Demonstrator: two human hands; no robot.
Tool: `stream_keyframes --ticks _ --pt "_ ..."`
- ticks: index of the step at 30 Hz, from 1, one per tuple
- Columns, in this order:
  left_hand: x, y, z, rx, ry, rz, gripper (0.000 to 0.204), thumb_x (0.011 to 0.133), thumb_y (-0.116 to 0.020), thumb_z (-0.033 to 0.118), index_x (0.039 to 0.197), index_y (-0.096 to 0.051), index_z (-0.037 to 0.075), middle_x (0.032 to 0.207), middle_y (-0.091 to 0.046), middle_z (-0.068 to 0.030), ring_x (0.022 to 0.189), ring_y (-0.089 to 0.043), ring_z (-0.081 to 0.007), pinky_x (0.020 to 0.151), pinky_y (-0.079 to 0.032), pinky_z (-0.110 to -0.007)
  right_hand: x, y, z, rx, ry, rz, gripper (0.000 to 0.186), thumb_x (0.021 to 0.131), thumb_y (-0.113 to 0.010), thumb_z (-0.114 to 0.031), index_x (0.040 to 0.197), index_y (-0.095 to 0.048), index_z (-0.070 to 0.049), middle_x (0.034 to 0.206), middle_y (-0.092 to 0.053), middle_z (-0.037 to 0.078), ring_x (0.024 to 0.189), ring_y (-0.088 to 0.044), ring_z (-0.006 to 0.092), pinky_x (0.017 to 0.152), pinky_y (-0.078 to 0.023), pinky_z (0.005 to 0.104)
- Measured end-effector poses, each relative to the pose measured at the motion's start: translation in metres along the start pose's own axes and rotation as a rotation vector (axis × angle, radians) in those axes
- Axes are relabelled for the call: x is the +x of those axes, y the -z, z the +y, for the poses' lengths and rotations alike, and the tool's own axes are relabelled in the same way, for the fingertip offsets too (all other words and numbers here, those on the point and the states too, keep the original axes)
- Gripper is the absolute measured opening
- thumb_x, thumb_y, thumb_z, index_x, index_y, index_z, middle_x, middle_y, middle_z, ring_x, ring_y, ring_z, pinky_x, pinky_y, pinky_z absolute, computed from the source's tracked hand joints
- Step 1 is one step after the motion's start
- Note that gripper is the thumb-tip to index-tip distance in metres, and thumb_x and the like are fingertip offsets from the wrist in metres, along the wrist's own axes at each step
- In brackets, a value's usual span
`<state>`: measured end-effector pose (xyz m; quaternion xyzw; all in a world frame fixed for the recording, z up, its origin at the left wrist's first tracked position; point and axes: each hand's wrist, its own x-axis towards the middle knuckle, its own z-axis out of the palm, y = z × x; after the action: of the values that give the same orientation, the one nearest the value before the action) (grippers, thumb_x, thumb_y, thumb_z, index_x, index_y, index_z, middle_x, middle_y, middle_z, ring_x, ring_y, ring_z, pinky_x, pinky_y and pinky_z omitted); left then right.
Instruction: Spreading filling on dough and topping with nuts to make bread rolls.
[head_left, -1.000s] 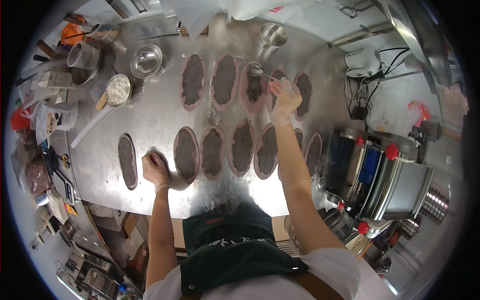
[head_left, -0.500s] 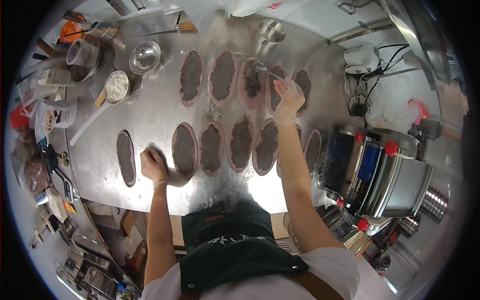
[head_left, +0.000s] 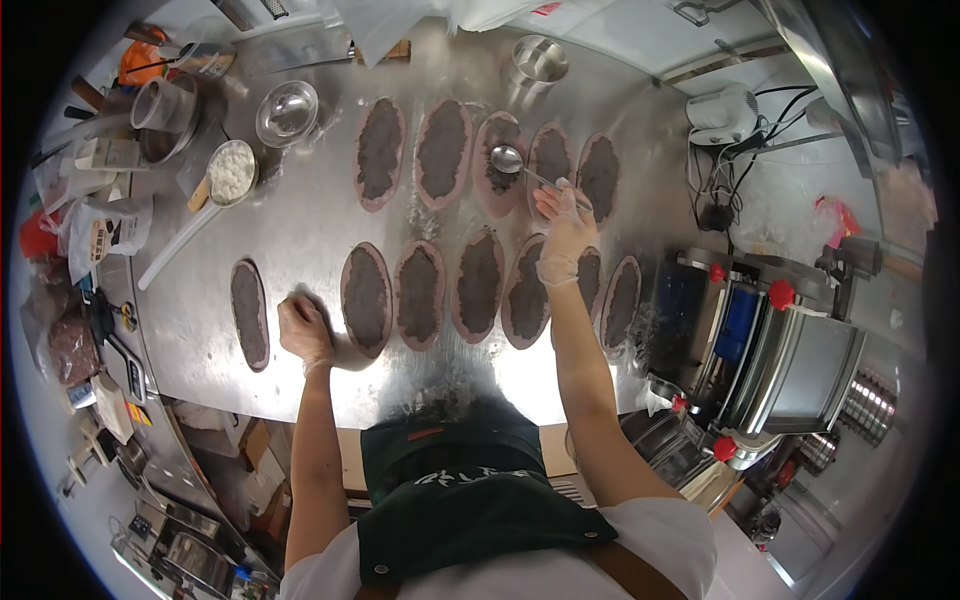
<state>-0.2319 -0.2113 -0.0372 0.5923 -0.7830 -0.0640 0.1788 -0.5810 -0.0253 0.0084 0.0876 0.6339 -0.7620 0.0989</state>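
Note:
My right hand (head_left: 568, 222), in a clear glove, is closed on the handle of a metal spoon (head_left: 507, 158). The spoon's bowl is over an oval piece of pinkish dough (head_left: 497, 192) in the back row, whose dark filling looks crumbly and uneven. Other dough ovals in two rows carry a smoother dark layer, such as the back-row oval (head_left: 442, 150) to its left. My left hand (head_left: 304, 327) rests as a fist on the metal table, between a lone oval (head_left: 249, 315) and the front-row oval (head_left: 367, 300). Its fingertips are hidden underneath.
At the back stand a steel cup (head_left: 540, 62) and a clear glass bowl (head_left: 288, 113). A ladle-like scoop of white powder (head_left: 232, 173) lies to the left, near bags and containers. A roller machine with red knobs (head_left: 782, 296) is on the right, below a tangle of cables.
My right hand has come nearer to me, bringing the spoon's bowl down and slightly left over the same oval. Plastic sheeting at the back now hangs lower. My left fist stays put.

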Motion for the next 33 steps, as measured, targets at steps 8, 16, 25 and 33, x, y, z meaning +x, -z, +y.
stream_keyframes --ticks 8,16,25,33 --pt "0.000 0.001 0.002 -0.014 -0.053 0.041 0.006 0.087 -0.059 0.014 0.085 -0.057 0.009 0.081 -0.062 -0.0080 0.068 -0.062 -0.0287 0.059 -0.049 -0.039 0.016 -0.019 -0.003 -0.053 0.110 -0.048 0.022 0.096 -0.051 -0.010 0.105 -0.058 0.009 0.089 -0.067 0.016 0.075 -0.069 0.0215 0.066 -0.056 0.0267" --pt "0.001 0.002 0.001 -0.012 -0.064 0.059 0.007 0.086 -0.060 0.013 0.083 -0.055 0.008 0.080 -0.061 -0.0077 0.067 -0.061 -0.0284 0.058 -0.049 -0.039 0.002 -0.018 -0.004 -0.091 0.075 -0.111 0.023 0.096 -0.051 -0.011 0.105 -0.057 0.009 0.091 -0.067 0.018 0.079 -0.069 0.0242 0.069 -0.057 0.0291" --pt "0.000 0.002 0.004 -0.024 -0.051 0.027 0.007 0.086 -0.059 0.013 0.083 -0.055 0.008 0.080 -0.061 -0.0080 0.068 -0.061 -0.0288 0.058 -0.048 -0.039 0.028 -0.019 -0.010 -0.027 0.032 0.016 0.022 0.094 -0.053 -0.010 0.101 -0.058 0.011 0.086 -0.067 0.017 0.075 -0.069 0.0234 0.066 -0.057 0.0284" --pt "0.001 0.000 0.003 -0.023 -0.047 0.048 0.007 0.086 -0.059 0.014 0.084 -0.055 0.008 0.080 -0.061 -0.0075 0.068 -0.061 -0.0289 0.059 -0.049 -0.039 -0.012 0.019 -0.011 -0.081 0.010 -0.010 0.023 0.095 -0.053 -0.010 0.104 -0.058 0.010 0.089 -0.067 0.019 0.075 -0.069 0.0246 0.066 -0.056 0.0285"
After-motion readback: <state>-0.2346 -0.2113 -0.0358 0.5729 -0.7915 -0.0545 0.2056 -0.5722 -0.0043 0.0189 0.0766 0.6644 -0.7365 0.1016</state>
